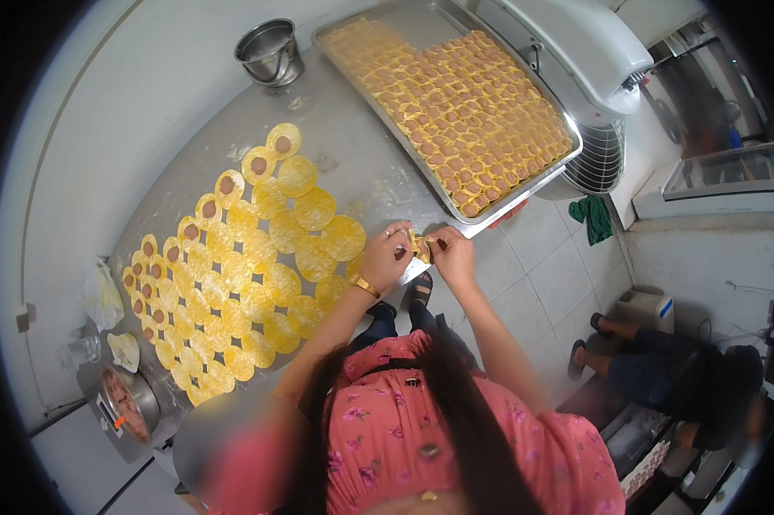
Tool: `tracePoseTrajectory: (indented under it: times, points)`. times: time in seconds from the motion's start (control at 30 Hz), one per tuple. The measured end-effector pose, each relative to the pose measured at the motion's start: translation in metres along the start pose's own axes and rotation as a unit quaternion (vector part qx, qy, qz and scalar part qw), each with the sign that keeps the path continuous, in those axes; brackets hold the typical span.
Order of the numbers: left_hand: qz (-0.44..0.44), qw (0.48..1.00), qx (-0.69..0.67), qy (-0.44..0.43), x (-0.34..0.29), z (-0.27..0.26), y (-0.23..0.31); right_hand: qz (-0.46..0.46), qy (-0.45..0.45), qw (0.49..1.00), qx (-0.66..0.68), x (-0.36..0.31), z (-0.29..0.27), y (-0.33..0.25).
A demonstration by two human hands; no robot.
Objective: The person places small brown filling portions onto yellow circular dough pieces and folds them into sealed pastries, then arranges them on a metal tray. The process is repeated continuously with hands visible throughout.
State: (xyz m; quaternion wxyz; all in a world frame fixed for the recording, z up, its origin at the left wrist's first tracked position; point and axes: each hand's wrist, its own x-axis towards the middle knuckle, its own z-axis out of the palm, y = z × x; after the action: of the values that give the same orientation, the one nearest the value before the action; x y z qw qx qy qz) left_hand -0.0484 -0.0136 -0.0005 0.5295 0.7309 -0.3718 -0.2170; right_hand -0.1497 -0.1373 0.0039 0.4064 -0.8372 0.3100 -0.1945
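Near the front edge of the steel table, my left hand [389, 255] and my right hand [452, 256] pinch a small open-topped dumpling [421, 248] between them. Its wrapper is yellow, and pinkish-brown meat filling shows inside. To the left of my hands, round yellow dough wrappers [314, 209] lie in close rows on the table. Dabs of meat filling [230, 184] sit on the wrappers along the far and left rows; the others visible are bare. Beyond my hands, a large metal tray [414, 27] holds many shaped dumplings [481, 120] packed side by side.
A small metal bucket [269, 56] stands at the back. A bowl of meat filling [134, 410] and a plastic bag [104, 296] are at the left. Behind the tray rises a white mixer [584, 51] with a wire guard. Another person [662, 369] sits at the right.
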Motion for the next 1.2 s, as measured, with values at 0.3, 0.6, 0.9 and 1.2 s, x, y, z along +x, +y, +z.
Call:
tracePoseTrajectory:
  times: [0.3,0.6,0.9,1.2]
  points:
    - [-0.078,0.993,-0.085,-0.036,-0.002,-0.01,-0.001,-0.044,-0.067,0.996,0.027,-0.018,-0.022,0.001]
    - [-0.094,0.991,0.025,-0.095,0.001,-0.014,0.005,-0.032,-0.07,0.997,-0.004,-0.009,-0.003,0.01]
    - [-0.013,0.995,0.087,-0.038,0.002,-0.004,-0.003,-0.055,-0.099,0.993,0.034,-0.006,-0.011,-0.011]
    - [-0.083,0.988,0.112,-0.073,0.008,0.0,-0.001,-0.057,-0.087,0.995,0.005,0.004,-0.004,0.001]
